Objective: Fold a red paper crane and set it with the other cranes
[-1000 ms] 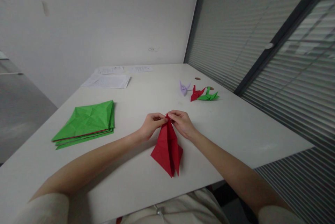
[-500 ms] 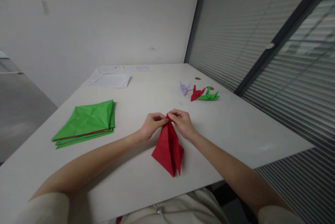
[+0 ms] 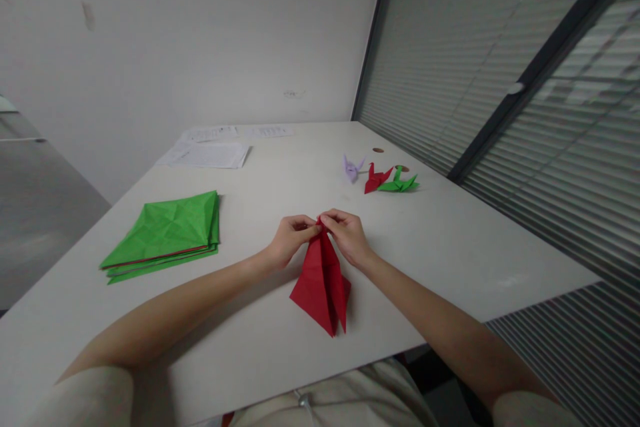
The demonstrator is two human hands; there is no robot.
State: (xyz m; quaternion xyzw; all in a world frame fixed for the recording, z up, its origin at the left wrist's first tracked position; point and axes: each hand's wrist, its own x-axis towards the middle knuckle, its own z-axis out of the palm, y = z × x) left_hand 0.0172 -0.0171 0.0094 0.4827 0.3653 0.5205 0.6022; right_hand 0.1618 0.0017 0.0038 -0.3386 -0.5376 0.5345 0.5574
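The left grip (image 3: 293, 240) and right grip (image 3: 349, 235) both pinch the narrow top of the folded red paper (image 3: 314, 284), probably so the tip stays firm between thumbs and fingers while the looser flaps point back toward the body. It sits centrally over the near part of the white surface (image 3: 450, 247). The green stack (image 3: 175, 227) lies left and the paper birds (image 3: 376, 180) beyond on the right, seemingly clear of both arms. Against a second ago, the lower points have swung slightly rightward; the hands look almost unmoved
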